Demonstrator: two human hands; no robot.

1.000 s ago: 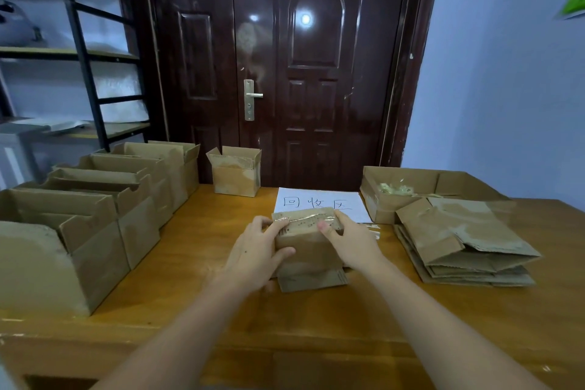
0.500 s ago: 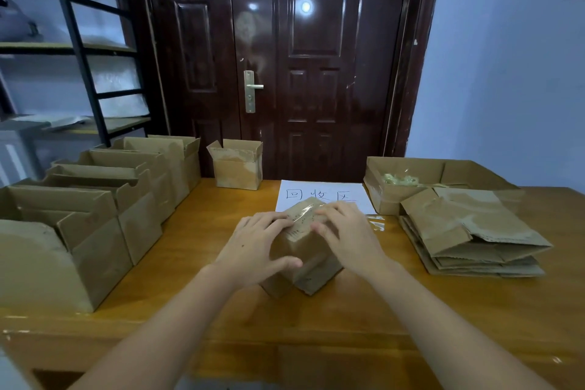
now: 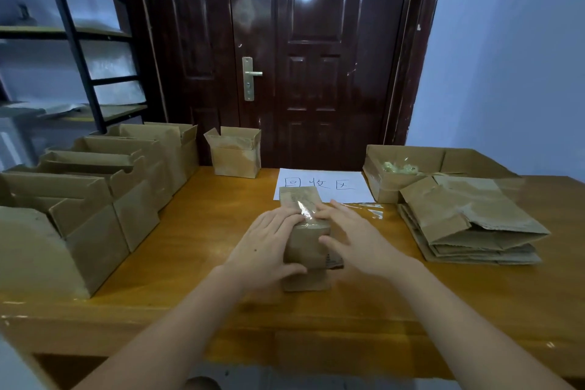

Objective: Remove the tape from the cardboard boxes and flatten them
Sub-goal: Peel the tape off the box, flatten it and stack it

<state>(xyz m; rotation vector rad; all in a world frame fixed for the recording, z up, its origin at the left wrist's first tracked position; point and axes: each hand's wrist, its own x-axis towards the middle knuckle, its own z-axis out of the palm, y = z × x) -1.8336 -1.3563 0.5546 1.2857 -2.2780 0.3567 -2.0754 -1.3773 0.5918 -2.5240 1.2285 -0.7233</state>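
Box (image 3: 305, 241): small, brown, at table centre, between both hands; a strip of clear tape (image 3: 304, 210) runs along its top face. A flap lies on the table under its near end.

Left hand (image 3: 266, 244): at the box's 9 o'clock side, fingers laid across the top edge beside the tape, thumb hooked round the near lower face; it grips the box.

Right hand (image 3: 351, 237): at the box's 3 o'clock side, fingers spread and fairly straight, fingertips touching the top near the tape, thumb against the near face; not curled round anything.

Table (image 3: 202, 263): wooden, orange-brown.

Paper sign (image 3: 323, 185): white, hand-lettered, at 12 o'clock from the box, its near edge partly hidden by the box.

Open boxes (image 3: 104, 196): a row at 9 to 10 o'clock, flaps up.

Single open box (image 3: 235, 153): at 11 o'clock, by the door (image 3: 300, 57).

Flattened stack (image 3: 468, 225): at 3 o'clock, well apart from the hands.

Tray box (image 3: 408, 168): at 1 o'clock, holding crumpled tape scraps (image 3: 397, 167); touching the stack's far edge.

Loose tape piece (image 3: 372, 209): on the table just right of the right hand.

Shelf rack (image 3: 76, 41): at far 10 o'clock.
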